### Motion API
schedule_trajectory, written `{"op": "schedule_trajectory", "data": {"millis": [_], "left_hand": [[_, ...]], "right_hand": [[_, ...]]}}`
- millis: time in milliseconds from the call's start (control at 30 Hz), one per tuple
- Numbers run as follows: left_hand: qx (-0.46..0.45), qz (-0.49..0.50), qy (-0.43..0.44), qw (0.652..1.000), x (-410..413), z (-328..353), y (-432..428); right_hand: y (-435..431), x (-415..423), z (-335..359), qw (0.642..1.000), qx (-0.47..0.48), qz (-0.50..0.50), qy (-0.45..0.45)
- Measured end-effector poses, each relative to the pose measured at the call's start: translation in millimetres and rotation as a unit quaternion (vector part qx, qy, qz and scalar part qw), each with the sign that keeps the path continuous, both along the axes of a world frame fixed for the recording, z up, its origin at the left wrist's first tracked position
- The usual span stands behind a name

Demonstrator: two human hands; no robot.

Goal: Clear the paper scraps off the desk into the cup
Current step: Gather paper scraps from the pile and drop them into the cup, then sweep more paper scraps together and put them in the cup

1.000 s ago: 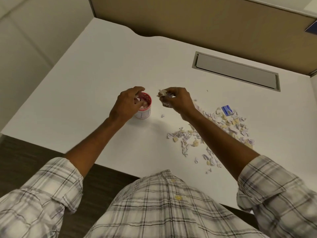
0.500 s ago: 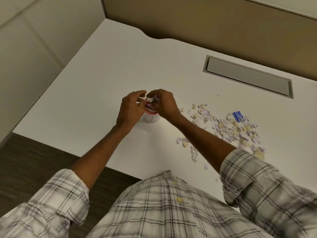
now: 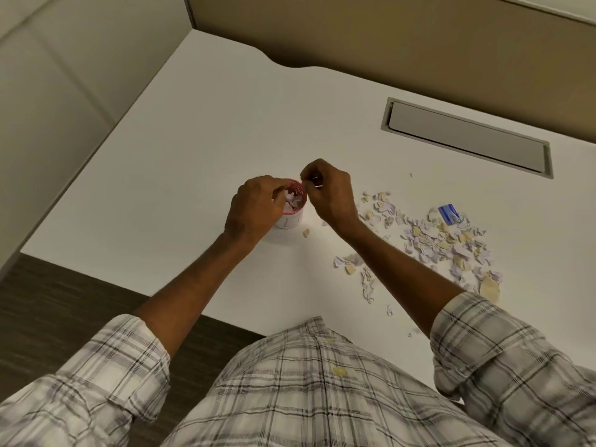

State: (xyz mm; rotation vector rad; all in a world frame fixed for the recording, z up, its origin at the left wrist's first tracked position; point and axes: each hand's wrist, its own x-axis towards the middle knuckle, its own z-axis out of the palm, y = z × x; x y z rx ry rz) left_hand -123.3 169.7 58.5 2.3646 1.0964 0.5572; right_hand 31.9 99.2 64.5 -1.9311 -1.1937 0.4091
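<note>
1. Since half a second ago, the right hand point(image 3: 329, 193) has drawn off the mouth of the cup point(image 3: 292, 220) to its right rim; the wad it carried no longer shows.
2. Left hand point(image 3: 256, 209): fingers curled round the cup's left side, holding it upright on the desk point(image 3: 167, 188).
3. Right hand: fingers curled; whether they pinch anything cannot be told.
4. The cup holds torn pieces point(image 3: 292, 203).
5. Paper scraps point(image 3: 451, 243) lie scattered to its right, a stray scrap point(image 3: 305, 233) near its base.

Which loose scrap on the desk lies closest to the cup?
The small tan scrap just right of the cup's base; all others lie farther right, most in the scattered pile.
</note>
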Motion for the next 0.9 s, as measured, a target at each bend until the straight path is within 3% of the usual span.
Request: {"op": "schedule_trajectory", "data": {"millis": [133, 233, 300, 433, 567, 767, 900], "left_hand": [[0.008, -0.061, 0.092, 0.994, 2.8, -1.9, -7.9], [0.031, -0.096, 0.109, 0.989, 8.4, -4.5, -13.6], [0.031, -0.122, 0.176, 0.976, 12.0, -9.5, -13.9], [0.061, -0.135, 0.268, 0.952, 17.2, -16.6, -15.9], [0.051, -0.141, 0.33, 0.932, 26.7, -7.7, -13.6], [0.013, -0.089, 0.234, 0.968, 29.4, 1.5, -9.3], [-0.063, -0.111, 0.246, 0.961, 36.9, 0.6, -2.5]], "right_hand": [[-17.5, 25.3, -20.8, 0.997, -0.062, -0.014, -0.054], [-38.8, 35.5, -45.0, 0.98, -0.148, 0.06, -0.116], [-53.8, 31.6, -59.8, 0.961, -0.197, 0.139, -0.139], [-79.3, 16.7, -84.1, 0.93, -0.125, 0.255, -0.233], [-113.5, 24.4, -97.3, 0.918, -0.083, 0.286, -0.263], [-147.4, 87.0, -94.2, 0.914, -0.115, 0.213, -0.326], [-114.6, 112.5, -81.1, 0.926, -0.121, 0.15, -0.325]]}}
